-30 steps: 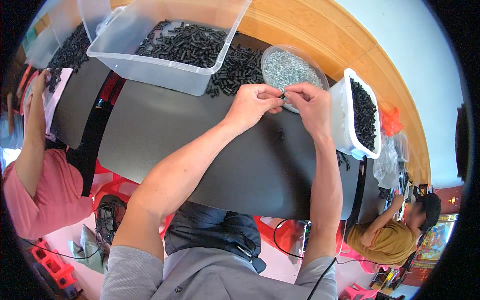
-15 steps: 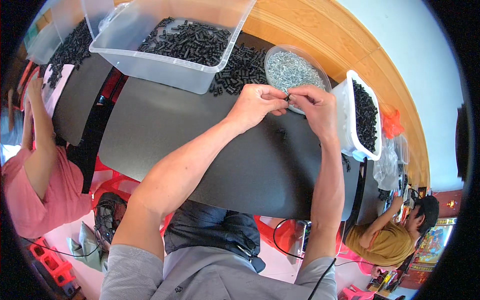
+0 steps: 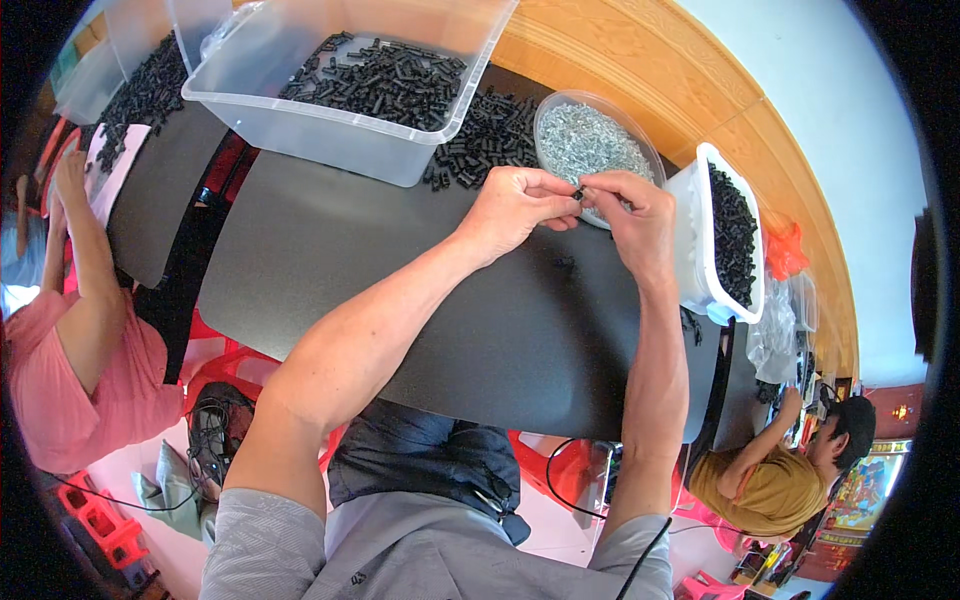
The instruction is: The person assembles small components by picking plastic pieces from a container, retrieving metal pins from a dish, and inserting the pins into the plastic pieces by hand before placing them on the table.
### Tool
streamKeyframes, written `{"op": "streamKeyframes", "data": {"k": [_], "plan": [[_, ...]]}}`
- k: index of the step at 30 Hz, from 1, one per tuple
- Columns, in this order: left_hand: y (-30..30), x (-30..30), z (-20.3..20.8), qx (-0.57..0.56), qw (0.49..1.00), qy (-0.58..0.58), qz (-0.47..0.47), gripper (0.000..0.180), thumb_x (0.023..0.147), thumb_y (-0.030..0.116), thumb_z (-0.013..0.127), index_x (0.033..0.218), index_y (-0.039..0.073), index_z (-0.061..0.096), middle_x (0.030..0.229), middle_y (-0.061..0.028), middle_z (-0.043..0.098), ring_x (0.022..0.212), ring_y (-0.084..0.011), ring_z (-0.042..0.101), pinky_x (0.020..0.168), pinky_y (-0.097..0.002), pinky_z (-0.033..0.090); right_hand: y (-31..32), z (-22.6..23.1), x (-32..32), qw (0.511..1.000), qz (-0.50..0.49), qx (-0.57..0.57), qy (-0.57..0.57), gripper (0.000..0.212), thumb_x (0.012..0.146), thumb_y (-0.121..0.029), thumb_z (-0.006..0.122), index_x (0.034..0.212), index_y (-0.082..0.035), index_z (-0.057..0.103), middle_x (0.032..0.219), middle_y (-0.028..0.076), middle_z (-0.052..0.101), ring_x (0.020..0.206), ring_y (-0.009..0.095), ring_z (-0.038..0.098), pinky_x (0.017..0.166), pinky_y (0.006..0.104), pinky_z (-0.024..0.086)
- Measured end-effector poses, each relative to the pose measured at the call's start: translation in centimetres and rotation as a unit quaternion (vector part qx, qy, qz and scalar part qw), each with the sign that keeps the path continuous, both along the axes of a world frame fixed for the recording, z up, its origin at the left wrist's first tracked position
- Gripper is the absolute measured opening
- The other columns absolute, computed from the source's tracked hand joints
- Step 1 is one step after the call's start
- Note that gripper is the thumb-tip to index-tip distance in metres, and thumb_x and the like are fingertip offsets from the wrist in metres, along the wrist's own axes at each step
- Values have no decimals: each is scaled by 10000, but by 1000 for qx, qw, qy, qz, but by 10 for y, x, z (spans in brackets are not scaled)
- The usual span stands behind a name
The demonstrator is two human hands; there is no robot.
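Note:
My left hand [image 3: 510, 210] and my right hand [image 3: 638, 218] meet over the far part of the dark table [image 3: 450, 330]. Between their fingertips is a small black piece [image 3: 578, 194], mostly covered; both hands pinch it. Just behind them stands a round clear tub [image 3: 657, 163] of small silvery metal pieces, perhaps screws. Loose short black plastic pieces [image 3: 490, 135] are heaped left of that tub. A small black bit [image 3: 566, 263] lies on the tabletop nearer to me, below my hands.
A large clear bin [image 3: 310, 130] at the back left holds more black pieces. To my right stands a white bin [image 3: 688, 245] full of small black parts, with a clear plastic bag [image 3: 772, 340] beyond. A person in pink [image 3: 110, 370] sits left; another in mustard [image 3: 765, 485] works right.
My hands stay together at nearly the same place, with the right fingertips slightly shifted on the black piece. The view has moved a little. The person at the left has moved an arm.

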State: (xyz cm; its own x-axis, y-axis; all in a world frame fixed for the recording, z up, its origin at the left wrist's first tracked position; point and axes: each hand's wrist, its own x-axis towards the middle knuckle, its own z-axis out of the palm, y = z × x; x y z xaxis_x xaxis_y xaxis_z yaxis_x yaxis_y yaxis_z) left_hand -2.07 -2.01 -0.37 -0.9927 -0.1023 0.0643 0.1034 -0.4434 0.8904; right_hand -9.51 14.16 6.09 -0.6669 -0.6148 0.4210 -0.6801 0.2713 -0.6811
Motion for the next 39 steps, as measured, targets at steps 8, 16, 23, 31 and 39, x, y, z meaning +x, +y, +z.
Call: {"op": "streamKeyframes", "data": {"k": [8,16,23,31,39], "plan": [[1,-3,-3,3,1000,-2,9,230,907,65,720,1078,-78,665,955,-159,735,840,-210,731,742,-299,596,2,2,1,1000,-10,-16,-12,157,851,54,677,972,-8,754,904,103,744,794,163,714,717,270,562],[0,-3,-3,8,1000,-3,7,227,912,61,712,1091,-70,664,961,-157,735,855,-213,732,753,-297,595,0,0,0,1000,-12,0,-1,154,858,34,687,989,-13,753,917,105,747,810,164,716,728,274,562],[2,-3,-3,0,1000,-5,13,224,914,62,713,1087,-70,664,961,-159,735,848,-213,733,750,-301,596,1,-3,-2,999,-19,1,-31,148,867,14,696,999,-17,756,911,108,750,811,153,714,731,274,561],[1,-1,-3,-5,1000,6,13,211,899,42,715,1063,-87,684,943,-155,736,824,-195,727,753,-294,596,0,-5,0,999,-14,-11,-31,143,864,20,696,985,-18,762,894,104,751,795,152,711,718,270,560],[2,0,-4,-10,999,23,21,197,895,40,718,1049,-81,695,928,-148,738,823,-187,726,743,-292,595,-1,-3,4,999,-30,-12,-27,137,853,14,704,969,-21,768,876,103,753,787,148,712,714,264,557]]}}
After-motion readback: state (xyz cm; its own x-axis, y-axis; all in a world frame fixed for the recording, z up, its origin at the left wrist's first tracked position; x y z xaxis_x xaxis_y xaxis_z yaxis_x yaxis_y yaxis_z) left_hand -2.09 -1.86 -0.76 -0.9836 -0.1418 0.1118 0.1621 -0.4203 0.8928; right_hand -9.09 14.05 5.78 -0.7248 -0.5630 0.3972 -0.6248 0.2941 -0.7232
